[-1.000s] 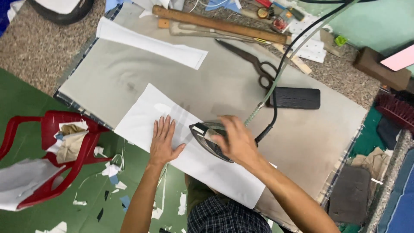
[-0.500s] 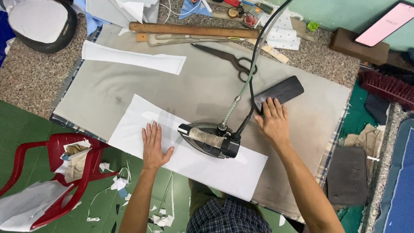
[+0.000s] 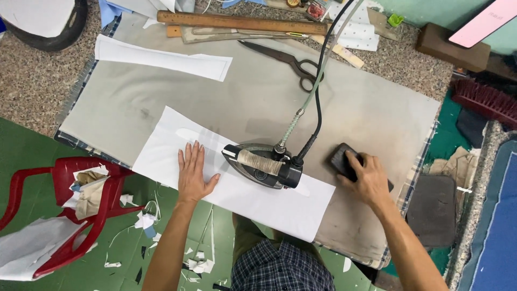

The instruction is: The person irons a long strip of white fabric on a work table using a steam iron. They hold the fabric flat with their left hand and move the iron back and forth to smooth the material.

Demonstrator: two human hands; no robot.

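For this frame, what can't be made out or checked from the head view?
- Black block: mostly covered by the right hand, so its full shape is hidden.
- Iron: its soleplate faces down on the white fabric; contact is not visible.
- Under the left hand: the fabric there is hidden by the palm.
- Pink-screened device: cut off by the top-right edge.
- Small items by the ruler: too small to identify.

Bright, even light; soft shadows, sharp focus.

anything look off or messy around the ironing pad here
The iron sits flat and unattended on the white fabric panel; the right hand is on a dark block and the left hand on the fabric. White scraps litter the green floor.
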